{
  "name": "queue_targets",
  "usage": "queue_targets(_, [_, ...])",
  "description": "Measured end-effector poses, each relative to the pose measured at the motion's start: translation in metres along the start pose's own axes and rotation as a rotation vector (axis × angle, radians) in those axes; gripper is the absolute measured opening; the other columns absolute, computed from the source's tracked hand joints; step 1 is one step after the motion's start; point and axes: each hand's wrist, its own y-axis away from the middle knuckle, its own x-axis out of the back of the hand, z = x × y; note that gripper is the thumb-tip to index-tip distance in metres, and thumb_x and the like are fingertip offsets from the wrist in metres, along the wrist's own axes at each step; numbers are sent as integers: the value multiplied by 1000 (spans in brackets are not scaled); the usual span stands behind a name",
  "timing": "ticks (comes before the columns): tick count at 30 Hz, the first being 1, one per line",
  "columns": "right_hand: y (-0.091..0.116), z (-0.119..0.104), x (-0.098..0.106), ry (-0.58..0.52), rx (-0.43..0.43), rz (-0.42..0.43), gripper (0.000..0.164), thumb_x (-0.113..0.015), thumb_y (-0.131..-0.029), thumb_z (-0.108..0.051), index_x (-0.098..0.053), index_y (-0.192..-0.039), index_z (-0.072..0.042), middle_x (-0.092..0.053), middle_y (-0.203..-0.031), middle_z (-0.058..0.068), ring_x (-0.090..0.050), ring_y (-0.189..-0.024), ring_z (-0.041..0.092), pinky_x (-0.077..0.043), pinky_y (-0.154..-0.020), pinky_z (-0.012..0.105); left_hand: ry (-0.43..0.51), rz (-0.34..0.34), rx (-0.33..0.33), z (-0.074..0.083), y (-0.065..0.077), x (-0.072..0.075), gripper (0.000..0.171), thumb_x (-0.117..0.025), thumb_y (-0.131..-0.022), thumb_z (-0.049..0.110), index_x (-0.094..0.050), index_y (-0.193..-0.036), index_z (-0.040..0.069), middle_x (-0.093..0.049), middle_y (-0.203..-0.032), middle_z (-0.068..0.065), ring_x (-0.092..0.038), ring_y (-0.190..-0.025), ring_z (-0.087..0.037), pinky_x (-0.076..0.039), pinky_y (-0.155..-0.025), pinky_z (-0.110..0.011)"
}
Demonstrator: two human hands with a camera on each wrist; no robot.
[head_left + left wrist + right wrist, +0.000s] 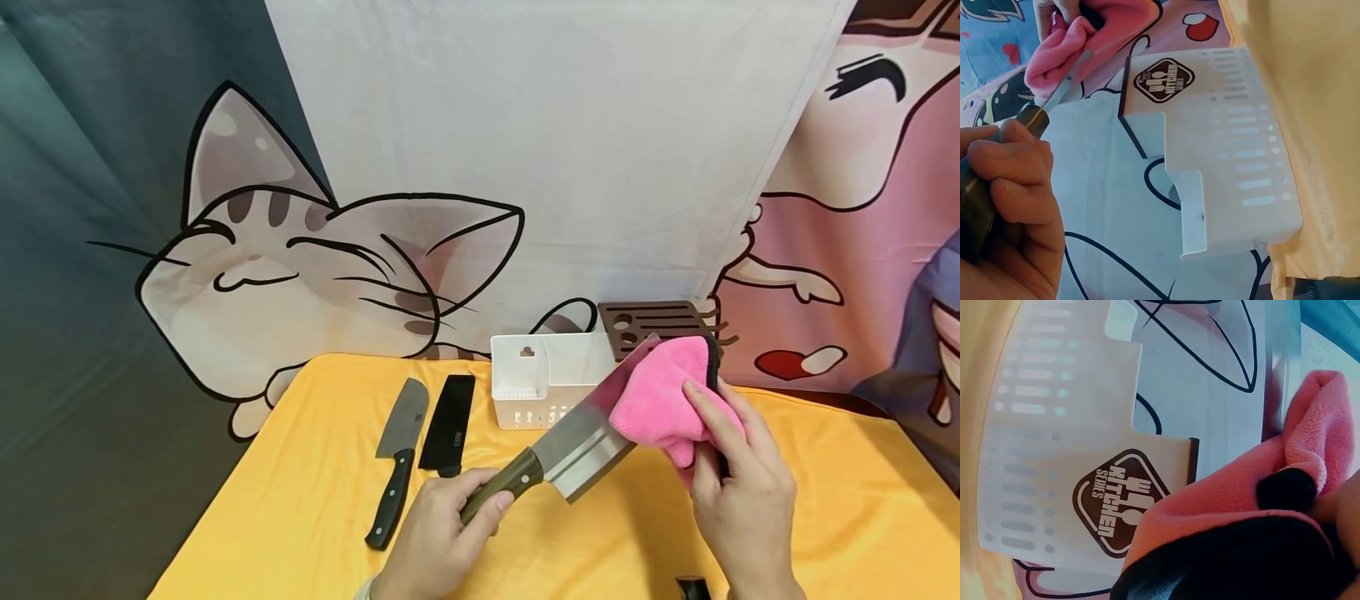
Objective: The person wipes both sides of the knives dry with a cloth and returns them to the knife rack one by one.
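Note:
My left hand (450, 525) grips the olive-brown handle (510, 483) of a cleaver, whose broad steel blade (581, 450) points up and to the right above the table. In my right hand (742, 492) is a pink cloth (667, 400) with a black edge, pinched between thumb and fingers. The cloth wraps over the outer end of the blade and hides part of it. From the left wrist view, my curled left fingers (1016, 156) close round the handle. The right wrist view shows the pink cloth (1235, 481) bunched against the blade (1282, 381).
A white plastic holder (517, 408) with a brown slotted top (652, 321) stands behind the blade. Left of it lie a black-handled knife (393, 483) and a black-bladed knife (450, 425) on the yellow tablecloth (300, 500). A black object (692, 587) shows at the front edge.

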Motion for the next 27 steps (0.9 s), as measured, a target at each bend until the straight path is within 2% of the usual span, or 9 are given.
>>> queue_targets(6, [0,-1,1,10,9,-55,35,-62,-83,3,-77,-112,-9,-66,-123,21,-60,-114,36,-35,-109,17,32,36,-22,-2,0,0,9,-62,-101,18,-70,-104,17,-52,-66,17,-41,-50,6,-38,-44,-15])
queue_targets(11, [-1,-5,2,5,24,-95,40,-63,-76,13,-79,-107,-9,-66,-122,22,-57,-110,44,-32,-110,17,63,49,-5,-2,-1,0,8,-61,-101,17,-69,-101,16,-52,-66,16,-40,-50,6,-38,-42,-17])
queue_targets(14, [0,-6,5,11,14,-161,42,-62,-77,13,-78,-107,-11,-64,-124,22,-56,-112,44,-30,-111,16,60,59,-8,-2,-2,0,7,-61,-101,17,-69,-100,16,-52,-66,16,-40,-49,6,-37,-42,-17])
queue_targets(17, [1,-7,4,3,43,-192,25,-58,-93,-6,-78,-107,-12,-64,-122,22,-56,-110,43,-29,-111,16,44,79,-20,-3,-2,0,7,-62,-100,16,-69,-100,15,-54,-65,16,-41,-49,6,-37,-42,-16])
queue_targets(18, [1,-7,4,1,57,-202,25,-55,-98,-16,-78,-108,-13,-65,-121,21,-56,-109,43,-29,-111,15,37,88,-28,-3,-2,0,7,-63,-100,16,-69,-100,15,-54,-65,17,-41,-49,7,-37,-42,-15])
queue_targets(21, [1,-10,4,-10,96,-230,43,-44,-106,-42,-78,-108,-15,-65,-119,20,-57,-107,40,-30,-109,13,25,113,-35,-4,-2,1,6,-64,-99,15,-70,-100,16,-55,-64,17,-40,-49,8,-36,-42,-15])
queue_targets(23, [1,-13,6,-6,101,-285,47,-41,-106,-46,-78,-110,-17,-65,-120,19,-56,-108,38,-29,-110,13,20,126,-44,-4,-3,1,6,-64,-99,14,-69,-99,17,-55,-64,17,-39,-49,9,-35,-41,-15])
queue_targets(27, [1,-17,9,-11,118,-377,47,-36,-107,-42,-76,-113,-18,-64,-123,19,-55,-111,39,-26,-113,17,18,135,-44,-5,-3,1,6,-64,-99,14,-70,-99,17,-55,-64,17,-38,-48,10,-34,-40,-15])
